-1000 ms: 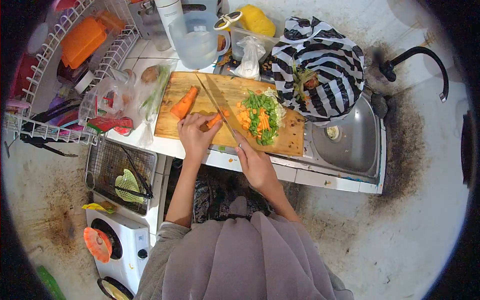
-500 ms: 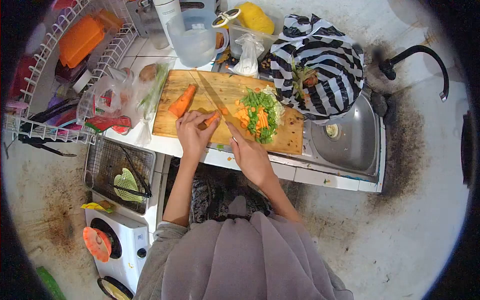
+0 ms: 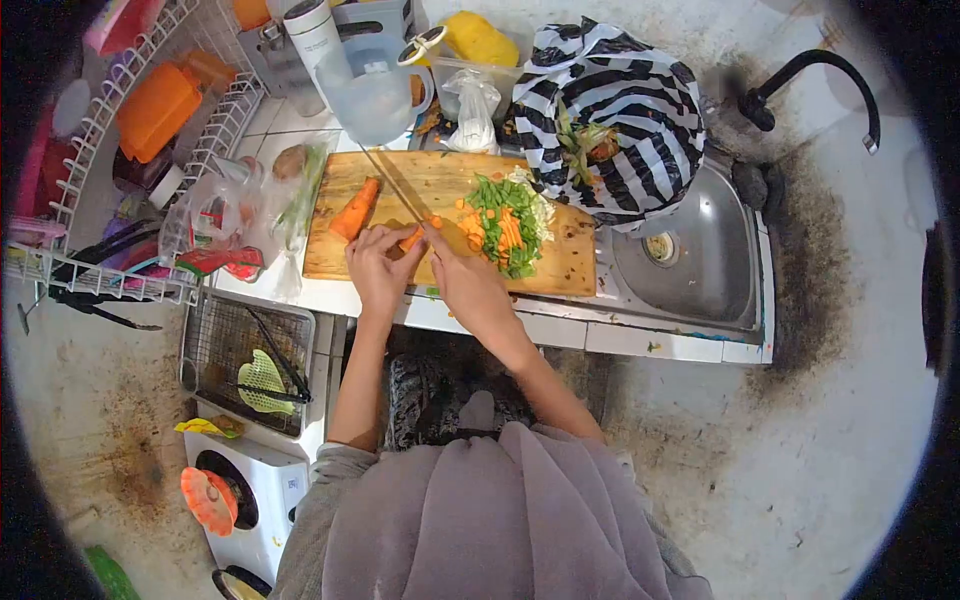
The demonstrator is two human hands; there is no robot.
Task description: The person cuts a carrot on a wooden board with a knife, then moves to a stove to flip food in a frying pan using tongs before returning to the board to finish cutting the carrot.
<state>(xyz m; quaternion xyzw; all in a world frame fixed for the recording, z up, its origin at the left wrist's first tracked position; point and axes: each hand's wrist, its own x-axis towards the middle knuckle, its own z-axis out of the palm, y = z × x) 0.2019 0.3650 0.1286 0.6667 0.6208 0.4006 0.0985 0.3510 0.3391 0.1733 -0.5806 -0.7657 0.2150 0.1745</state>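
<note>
On the wooden cutting board (image 3: 400, 168), my left hand (image 3: 380, 270) pinches a short carrot piece (image 3: 411, 239) near the front edge. My right hand (image 3: 474, 291) is closed around a knife (image 3: 394, 187), whose blade points away toward the back left and lies by the carrot piece. A larger peeled carrot (image 3: 355, 209) rests on the board just beyond my left hand. To the right of the knife is a heap of sliced carrot (image 3: 511, 229), chopped green leaves (image 3: 491, 197) and pale shreds (image 3: 541, 212).
A striped plastic bag (image 3: 640, 150) stands by the metal sink (image 3: 700, 270). Behind the board are a clear pitcher (image 3: 372, 105) and a bag of white contents (image 3: 473, 110). Plastic bags and a dish rack (image 3: 120, 283) are left, above a stove (image 3: 265, 480).
My right hand and the knife have moved left, closer to my left hand. The whole view has shifted slightly.
</note>
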